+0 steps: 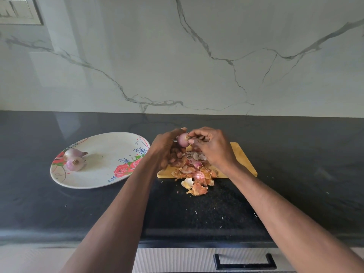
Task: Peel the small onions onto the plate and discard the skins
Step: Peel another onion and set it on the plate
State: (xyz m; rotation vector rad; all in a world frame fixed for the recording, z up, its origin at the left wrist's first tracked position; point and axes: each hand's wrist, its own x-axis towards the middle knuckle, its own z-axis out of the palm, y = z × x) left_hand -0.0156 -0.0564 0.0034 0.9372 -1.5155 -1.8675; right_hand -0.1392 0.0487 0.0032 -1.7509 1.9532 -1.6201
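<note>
My left hand (164,147) grips a small pink onion (182,140) above the wooden cutting board (243,158). My right hand (210,146) pinches the onion's root end with thumb and fingertips. Under both hands a heap of orange and pink onion skins (194,174) covers the board and spills over its near edge onto the counter. On the left, a white plate with red roses (110,174) carries two peeled onions (74,159) near its left rim.
A black stone countertop (295,174) runs across the view, backed by a white marble wall (197,66). Small skin flecks lie on the counter's near part. A drawer with a black handle (245,263) sits below the front edge.
</note>
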